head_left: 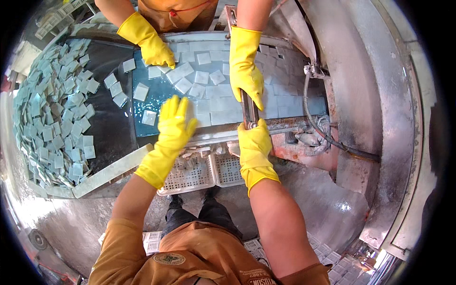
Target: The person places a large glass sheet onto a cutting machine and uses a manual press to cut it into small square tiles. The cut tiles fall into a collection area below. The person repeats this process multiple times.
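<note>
In a yellow rubber glove, my left hand (175,124) lies with fingers stretched out over the near edge of the wet blue belt (142,121), beside loose square white tiles (149,117). My right hand (254,145), gloved the same way, is closed around the near end of a metal bar (248,110) that spans the belt. A co-worker's gloved hand (247,80) grips the bar's far end. Their other gloved hand (154,49) touches tiles at the belt's far side. Between us, white tiles (223,103) lie in close rows, with several askew ones (201,77) behind.
A large heap of tiles (59,123) fills the left end, past a dark surface (107,52). White perforated baskets (190,173) holding tile pieces sit below the near rail (209,137). A hose (311,111) curves down at the right, beside metal machine housing (354,95).
</note>
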`<action>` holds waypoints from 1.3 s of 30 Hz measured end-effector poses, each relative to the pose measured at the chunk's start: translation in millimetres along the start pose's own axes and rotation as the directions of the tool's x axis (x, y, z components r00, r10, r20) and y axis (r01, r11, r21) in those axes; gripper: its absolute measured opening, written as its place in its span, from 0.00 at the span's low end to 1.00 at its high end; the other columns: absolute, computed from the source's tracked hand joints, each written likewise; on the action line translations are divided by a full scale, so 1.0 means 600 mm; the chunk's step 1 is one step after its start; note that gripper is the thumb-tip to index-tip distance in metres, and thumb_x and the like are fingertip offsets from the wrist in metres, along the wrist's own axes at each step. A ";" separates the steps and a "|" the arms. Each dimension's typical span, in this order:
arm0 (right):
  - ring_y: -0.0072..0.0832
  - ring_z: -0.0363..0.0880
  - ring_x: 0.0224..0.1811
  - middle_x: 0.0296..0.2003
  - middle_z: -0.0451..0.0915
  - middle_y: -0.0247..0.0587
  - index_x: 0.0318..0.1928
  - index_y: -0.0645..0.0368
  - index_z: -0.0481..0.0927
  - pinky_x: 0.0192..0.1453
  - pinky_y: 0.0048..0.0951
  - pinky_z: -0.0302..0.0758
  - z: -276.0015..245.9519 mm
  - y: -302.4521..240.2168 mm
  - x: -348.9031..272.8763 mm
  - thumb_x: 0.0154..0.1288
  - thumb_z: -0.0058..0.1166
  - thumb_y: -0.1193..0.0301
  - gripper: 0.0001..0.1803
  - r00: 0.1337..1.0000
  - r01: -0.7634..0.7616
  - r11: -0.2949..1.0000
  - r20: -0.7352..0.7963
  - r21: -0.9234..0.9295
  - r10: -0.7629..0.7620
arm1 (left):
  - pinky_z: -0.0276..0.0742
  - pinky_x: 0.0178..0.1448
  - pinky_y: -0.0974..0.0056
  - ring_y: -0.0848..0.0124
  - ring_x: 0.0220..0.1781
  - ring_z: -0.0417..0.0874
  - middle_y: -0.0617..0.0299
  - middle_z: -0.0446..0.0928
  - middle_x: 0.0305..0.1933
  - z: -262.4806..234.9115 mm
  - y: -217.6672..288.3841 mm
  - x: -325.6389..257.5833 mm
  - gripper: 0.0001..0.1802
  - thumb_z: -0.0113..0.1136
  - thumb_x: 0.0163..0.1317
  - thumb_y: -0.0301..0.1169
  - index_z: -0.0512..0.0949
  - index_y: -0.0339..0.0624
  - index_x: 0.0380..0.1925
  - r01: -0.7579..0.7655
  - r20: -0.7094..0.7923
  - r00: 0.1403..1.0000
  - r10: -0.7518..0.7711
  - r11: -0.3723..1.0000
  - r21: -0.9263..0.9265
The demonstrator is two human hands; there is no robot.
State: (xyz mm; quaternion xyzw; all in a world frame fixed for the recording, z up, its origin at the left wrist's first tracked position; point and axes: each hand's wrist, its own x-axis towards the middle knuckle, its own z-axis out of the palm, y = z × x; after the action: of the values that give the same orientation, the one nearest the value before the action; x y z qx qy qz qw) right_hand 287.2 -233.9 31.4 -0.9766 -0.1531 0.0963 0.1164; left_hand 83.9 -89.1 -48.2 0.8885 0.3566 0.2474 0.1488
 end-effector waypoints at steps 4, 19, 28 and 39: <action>0.55 0.90 0.50 0.48 0.90 0.54 0.55 0.55 0.83 0.54 0.54 0.85 -0.011 -0.003 -0.003 0.59 0.72 0.51 0.29 1.000 -0.011 1.000 0.009 0.026 0.010 | 0.60 0.82 0.36 0.32 0.77 0.69 0.31 0.67 0.79 -0.031 -0.087 0.004 0.43 0.68 0.70 0.50 0.70 0.37 0.77 0.238 0.014 0.969 -0.246 0.951 0.197; 0.56 0.90 0.52 0.50 0.89 0.57 0.58 0.57 0.84 0.55 0.53 0.85 0.006 0.001 -0.004 0.61 0.69 0.49 0.32 0.998 0.051 0.999 -0.026 0.018 -0.051 | 0.28 0.84 0.19 0.35 0.91 0.45 0.29 0.48 0.88 0.073 0.049 0.013 0.62 0.58 0.69 0.68 0.53 0.25 0.83 0.467 0.116 0.835 -0.538 0.805 0.367; 0.56 0.90 0.51 0.48 0.90 0.55 0.51 0.56 0.83 0.55 0.54 0.84 0.005 0.008 0.008 0.61 0.69 0.47 0.28 1.000 0.004 1.000 -0.020 -0.002 -0.004 | 0.42 0.86 0.26 0.29 0.84 0.57 0.25 0.60 0.82 0.017 0.106 -0.071 0.54 0.73 0.61 0.53 0.64 0.33 0.80 0.237 0.217 0.939 -0.268 0.958 0.160; 0.56 0.89 0.52 0.48 0.90 0.55 0.54 0.57 0.83 0.55 0.54 0.84 0.024 0.018 0.010 0.59 0.71 0.48 0.31 0.999 0.010 1.000 -0.046 -0.003 -0.010 | 0.54 0.86 0.34 0.31 0.80 0.65 0.30 0.67 0.78 -0.035 -0.042 -0.045 0.48 0.73 0.61 0.46 0.68 0.27 0.75 0.081 0.134 0.987 -0.093 0.993 0.090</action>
State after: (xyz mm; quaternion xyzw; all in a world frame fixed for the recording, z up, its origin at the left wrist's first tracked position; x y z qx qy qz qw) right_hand 292.4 -239.4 13.8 -0.9779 -0.1555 0.0728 0.1191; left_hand 41.6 -88.5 -50.7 0.8926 0.3940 0.1634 0.1460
